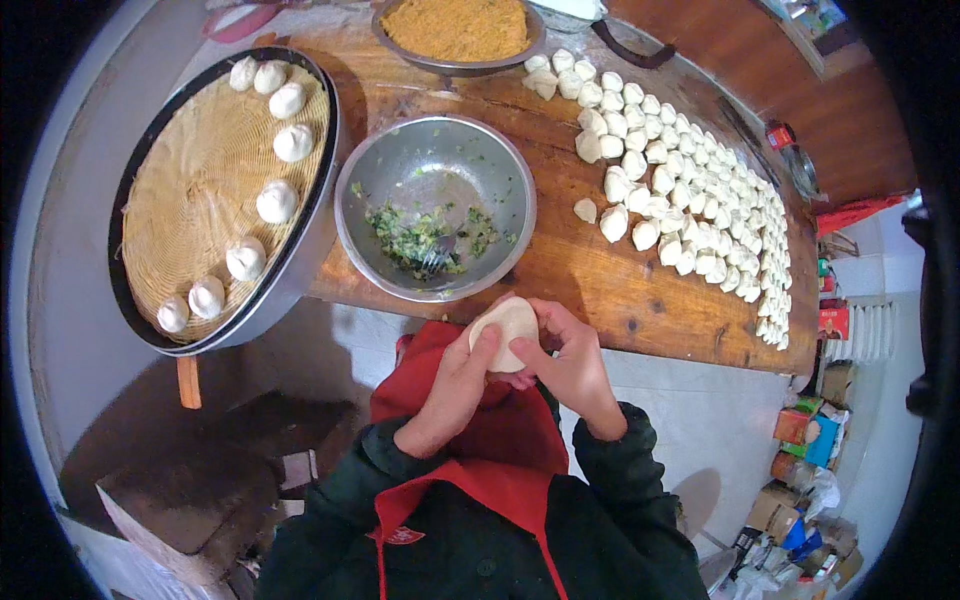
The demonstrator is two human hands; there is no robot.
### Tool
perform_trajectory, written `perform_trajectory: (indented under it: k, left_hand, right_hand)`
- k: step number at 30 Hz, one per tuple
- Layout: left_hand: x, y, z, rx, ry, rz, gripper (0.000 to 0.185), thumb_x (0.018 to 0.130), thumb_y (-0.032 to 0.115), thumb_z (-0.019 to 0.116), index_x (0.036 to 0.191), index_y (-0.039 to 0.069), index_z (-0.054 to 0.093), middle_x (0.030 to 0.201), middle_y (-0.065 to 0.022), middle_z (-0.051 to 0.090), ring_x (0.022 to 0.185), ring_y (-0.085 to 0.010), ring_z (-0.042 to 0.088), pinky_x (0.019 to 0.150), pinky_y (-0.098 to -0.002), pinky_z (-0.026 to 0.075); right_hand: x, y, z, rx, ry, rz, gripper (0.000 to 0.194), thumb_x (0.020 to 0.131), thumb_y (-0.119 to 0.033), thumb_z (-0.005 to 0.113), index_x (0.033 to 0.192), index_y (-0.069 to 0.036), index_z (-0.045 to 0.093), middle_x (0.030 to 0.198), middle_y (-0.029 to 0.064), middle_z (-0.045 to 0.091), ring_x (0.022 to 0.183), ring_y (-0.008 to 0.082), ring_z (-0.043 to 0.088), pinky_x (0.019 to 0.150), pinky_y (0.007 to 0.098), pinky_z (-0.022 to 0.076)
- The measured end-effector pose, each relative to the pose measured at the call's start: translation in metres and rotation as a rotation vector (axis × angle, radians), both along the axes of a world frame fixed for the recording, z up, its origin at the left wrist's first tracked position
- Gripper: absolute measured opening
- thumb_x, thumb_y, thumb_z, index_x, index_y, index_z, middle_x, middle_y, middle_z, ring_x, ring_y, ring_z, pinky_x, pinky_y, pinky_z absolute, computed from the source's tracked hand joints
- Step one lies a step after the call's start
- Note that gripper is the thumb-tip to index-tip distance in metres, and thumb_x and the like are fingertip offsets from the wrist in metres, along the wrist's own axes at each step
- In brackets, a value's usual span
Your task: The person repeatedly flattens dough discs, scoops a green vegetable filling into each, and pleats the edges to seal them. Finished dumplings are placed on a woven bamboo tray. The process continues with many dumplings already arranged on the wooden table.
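Note:
Between my two hands a round, flat dough wrapper (510, 337) is held up in front of the red apron (480, 420). My left hand (459, 375) supports it from the left, thumb on its face. The right hand (566, 349) pinches its right edge with thumb and fingers. Just beyond, a steel bowl (517, 217) holds chopped green filling (409, 232), in which a fork (435, 260) rests. To the left, a round steamer with a woven mat (195, 180) carries several pleated buns (276, 201) along its right side.
Many small dough pieces (675, 187) cover the right part of the wooden table (585, 300). A bowl of orange-brown filling (457, 30) stands at the far edge. Below the steamer juts a wooden stick (189, 382). Boxes and bags (810, 510) are piled on the floor at right.

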State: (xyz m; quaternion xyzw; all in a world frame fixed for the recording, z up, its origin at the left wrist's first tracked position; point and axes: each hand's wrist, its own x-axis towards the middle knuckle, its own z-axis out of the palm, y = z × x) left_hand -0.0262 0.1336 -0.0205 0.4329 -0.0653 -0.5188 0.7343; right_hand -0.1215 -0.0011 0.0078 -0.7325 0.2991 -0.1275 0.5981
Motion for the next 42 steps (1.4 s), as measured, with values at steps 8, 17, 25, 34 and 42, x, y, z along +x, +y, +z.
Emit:
perform_trajectory:
  k: [8, 17, 25, 34, 42]
  left_hand:
    - [0.026, 0.017, -0.008, 0.190, -0.738, -0.240, 0.038, 0.113, 0.023, 0.048, 0.136, -0.001, 0.065, 0.124, -0.0110, 0.074, 0.108, -0.0214, 0.072, 0.092, -0.0355, 0.056]
    - [0.036, 0.024, -0.013, 0.037, -0.460, -0.153, 0.048, 0.105, 0.016, 0.061, 0.151, 0.005, 0.054, 0.106, -0.0128, 0.075, 0.086, -0.0180, 0.075, 0.076, -0.0338, 0.059]
    - [0.042, 0.044, -0.009, 0.135, -0.789, -0.217, 0.094, 0.076, 0.024, 0.096, 0.154, 0.006, 0.047, 0.140, -0.0161, 0.067, 0.124, -0.0257, 0.069, 0.103, -0.0383, 0.055]
    - [0.053, 0.069, 0.000, 0.192, -0.885, -0.006, 0.075, 0.081, 0.013, 0.087, 0.148, 0.009, 0.053, 0.133, -0.0187, 0.069, 0.116, -0.0369, 0.071, 0.093, -0.0437, 0.060]
    - [0.046, 0.100, -0.016, 0.152, -0.598, 0.058, 0.064, 0.074, -0.002, 0.086, 0.133, 0.002, 0.060, 0.120, -0.0070, 0.073, 0.112, -0.0183, 0.070, 0.098, -0.0359, 0.057]
  right_hand:
    - [-0.006, 0.004, 0.003, -0.194, 0.157, 0.212, 0.019, 0.095, -0.005, 0.074, 0.111, 0.004, 0.072, 0.093, 0.0063, 0.075, 0.082, 0.0082, 0.068, 0.076, 0.0277, 0.0561]
    - [-0.001, 0.012, -0.001, 0.085, 0.089, 0.114, 0.017, 0.101, -0.011, 0.071, 0.112, 0.002, 0.068, 0.097, 0.0056, 0.075, 0.085, 0.0091, 0.069, 0.075, 0.0271, 0.0568]
    - [0.022, 0.026, -0.007, -0.209, 0.127, 0.123, 0.023, 0.097, -0.021, 0.076, 0.102, 0.000, 0.069, 0.080, 0.0153, 0.076, 0.069, 0.0178, 0.073, 0.063, 0.0320, 0.0563]
    - [0.062, 0.039, 0.018, -0.355, 0.184, 0.343, 0.018, 0.097, -0.023, 0.073, 0.101, -0.006, 0.074, 0.082, 0.0185, 0.073, 0.073, 0.0335, 0.074, 0.065, 0.0408, 0.0576]
    - [0.129, -0.020, 0.033, -1.047, -0.024, 0.244, 0.013, 0.091, -0.018, 0.076, 0.096, -0.006, 0.075, 0.089, 0.0116, 0.073, 0.083, 0.0335, 0.071, 0.076, 0.0446, 0.0565]
